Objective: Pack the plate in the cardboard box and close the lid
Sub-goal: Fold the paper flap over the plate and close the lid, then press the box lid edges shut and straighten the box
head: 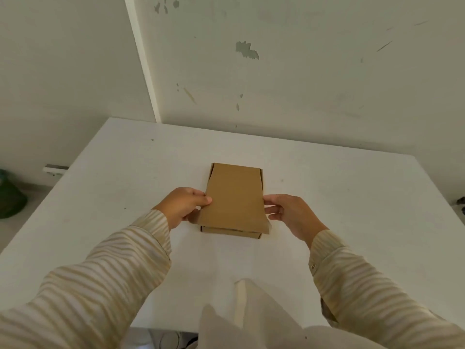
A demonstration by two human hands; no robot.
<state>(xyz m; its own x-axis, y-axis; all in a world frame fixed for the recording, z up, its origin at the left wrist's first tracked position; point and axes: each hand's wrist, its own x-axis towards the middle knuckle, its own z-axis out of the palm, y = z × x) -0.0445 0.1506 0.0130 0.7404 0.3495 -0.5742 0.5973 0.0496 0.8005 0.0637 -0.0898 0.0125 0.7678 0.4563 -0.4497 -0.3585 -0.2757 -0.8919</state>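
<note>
My left hand (185,205) pinches the left edge of the lid (235,197), thumb on top and fingers curled under the cardboard. My right hand (286,210) is at the lid's right edge, fingers loosely spread and fingertips touching or just beside the cardboard; I cannot tell whether it truly grips. The lid is hinged at the far side of the box (230,231) and slopes up toward me, its near edge raised above the box's front wall, so the box is nearly shut but not closed. A flap at the lid's near right corner hangs out past the box's side. The box sits on the white table (113,172), about in the middle, its long sides running away from me. The plate is out of sight; with the lid over the opening I cannot tell whether it is inside. Both my sleeves (105,285) are striped in cream and pale tan. A pale cloth (251,316) hangs at the near edge of the table, below my arms. Behind the table stands a white wall (302,71) with chipped paint.
</note>
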